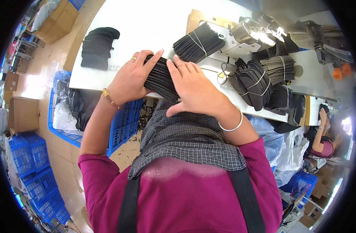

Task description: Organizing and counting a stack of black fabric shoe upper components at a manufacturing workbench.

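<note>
Between my two hands, at the table's front edge, is a thick stack of black fabric pieces (161, 79) with its layered edges facing up. My left hand (132, 77) grips the stack's left side, fingers reaching over its far end. Against the right side lies my right hand (196, 87), its fingertips near the top of the stack and its thumb sticking out toward me. The lower part of the stack is hidden behind the hands. Just beyond it, a similar black bundle (199, 42) is tied with a light band.
A fanned pile of black pieces (98, 47) lies at left on the white table (141, 23). At right are a sewing machine (249, 33) and several banded dark bundles (253, 83). A blue crate (125, 126) stands below the table edge; another person (323, 145) sits far right.
</note>
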Demonstrator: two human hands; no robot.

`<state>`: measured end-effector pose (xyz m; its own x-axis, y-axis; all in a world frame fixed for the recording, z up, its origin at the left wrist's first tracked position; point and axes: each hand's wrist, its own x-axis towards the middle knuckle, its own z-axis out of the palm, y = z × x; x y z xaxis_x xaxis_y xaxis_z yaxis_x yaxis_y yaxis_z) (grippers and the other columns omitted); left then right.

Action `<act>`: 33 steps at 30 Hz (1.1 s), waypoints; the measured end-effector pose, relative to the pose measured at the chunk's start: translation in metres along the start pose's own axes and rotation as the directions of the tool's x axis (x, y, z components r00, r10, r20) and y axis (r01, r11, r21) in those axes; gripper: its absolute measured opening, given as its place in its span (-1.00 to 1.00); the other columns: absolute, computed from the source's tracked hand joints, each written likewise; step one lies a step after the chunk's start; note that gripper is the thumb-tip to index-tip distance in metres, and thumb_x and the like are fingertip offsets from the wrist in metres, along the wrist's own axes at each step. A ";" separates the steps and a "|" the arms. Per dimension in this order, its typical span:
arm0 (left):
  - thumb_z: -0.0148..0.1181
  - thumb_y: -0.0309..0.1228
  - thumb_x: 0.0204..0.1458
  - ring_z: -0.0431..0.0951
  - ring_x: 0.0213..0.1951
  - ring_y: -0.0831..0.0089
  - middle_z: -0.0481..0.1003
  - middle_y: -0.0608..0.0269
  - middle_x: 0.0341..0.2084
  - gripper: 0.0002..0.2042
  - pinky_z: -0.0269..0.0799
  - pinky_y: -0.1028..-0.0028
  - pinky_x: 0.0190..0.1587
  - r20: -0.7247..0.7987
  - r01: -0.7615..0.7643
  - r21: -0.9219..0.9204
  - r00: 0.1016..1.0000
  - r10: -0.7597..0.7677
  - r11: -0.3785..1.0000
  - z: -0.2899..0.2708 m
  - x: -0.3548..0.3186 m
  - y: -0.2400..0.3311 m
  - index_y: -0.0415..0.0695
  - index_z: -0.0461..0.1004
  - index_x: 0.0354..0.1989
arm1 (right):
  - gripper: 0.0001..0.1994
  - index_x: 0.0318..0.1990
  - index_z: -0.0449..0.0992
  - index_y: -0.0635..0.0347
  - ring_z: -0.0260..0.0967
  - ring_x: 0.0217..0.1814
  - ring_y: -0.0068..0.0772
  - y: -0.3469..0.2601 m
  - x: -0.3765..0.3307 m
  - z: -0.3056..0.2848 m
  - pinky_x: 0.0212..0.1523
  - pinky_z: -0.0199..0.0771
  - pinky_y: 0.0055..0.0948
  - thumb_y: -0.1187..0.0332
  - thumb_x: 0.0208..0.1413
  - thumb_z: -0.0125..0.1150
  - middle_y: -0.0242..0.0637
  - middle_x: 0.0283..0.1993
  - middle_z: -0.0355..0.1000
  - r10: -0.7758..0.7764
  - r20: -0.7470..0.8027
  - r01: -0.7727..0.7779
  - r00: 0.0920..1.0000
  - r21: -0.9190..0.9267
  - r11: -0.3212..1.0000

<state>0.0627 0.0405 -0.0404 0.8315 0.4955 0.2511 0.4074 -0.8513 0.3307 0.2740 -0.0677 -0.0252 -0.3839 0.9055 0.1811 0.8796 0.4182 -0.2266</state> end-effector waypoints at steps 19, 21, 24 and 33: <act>0.56 -0.32 -0.06 0.21 0.44 0.17 0.17 0.01 0.42 0.12 0.23 0.13 0.43 -0.228 -0.230 -0.970 0.749 -0.622 0.079 0.077 -0.054 0.068 -0.22 -0.19 0.57 | 0.13 0.47 0.01 0.47 0.27 0.22 0.13 -0.028 -0.010 0.029 0.20 0.30 -0.04 0.24 -0.22 0.62 0.12 0.24 0.26 0.188 -0.422 -0.119 0.887 0.185 0.976; 0.49 -0.27 0.03 0.27 0.40 0.23 0.24 0.09 0.38 -0.03 0.25 0.20 0.41 -0.116 -0.266 -0.945 0.819 -0.562 -0.192 0.088 -0.050 0.093 -0.26 -0.05 0.51 | 0.14 0.48 -0.01 0.48 0.25 0.23 0.14 -0.036 -0.019 0.024 0.21 0.28 -0.01 0.24 -0.22 0.62 0.13 0.27 0.23 0.186 -0.432 -0.100 0.882 0.214 0.972; 0.29 -0.36 0.16 0.38 0.30 0.29 0.33 0.14 0.28 -0.33 0.34 0.23 0.35 -0.048 -0.198 -0.963 0.794 -0.606 -0.183 0.095 -0.043 0.108 -0.26 0.15 0.40 | 0.14 0.49 -0.03 0.47 0.22 0.26 0.16 -0.043 -0.036 0.025 0.25 0.25 0.01 0.24 -0.20 0.61 0.14 0.30 0.19 0.216 -0.401 -0.104 0.890 0.283 0.954; 0.24 -0.18 0.15 0.44 0.28 0.12 0.37 -0.07 0.30 -0.30 0.37 0.13 0.35 0.260 0.010 -0.786 0.912 -0.316 -0.618 0.089 -0.053 0.094 -0.29 0.20 0.40 | -0.56 0.30 0.39 0.35 0.43 -0.04 -0.45 0.009 -0.076 0.010 0.06 0.47 -0.42 0.36 0.34 0.20 -0.22 -0.06 0.46 0.355 0.044 -0.166 0.934 0.933 0.319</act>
<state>0.0904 -0.0813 -0.1038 0.7280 0.6763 -0.1125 -0.5403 0.6669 0.5131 0.3080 -0.1319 -0.0508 -0.0581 0.9972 0.0462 0.0819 0.0509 -0.9953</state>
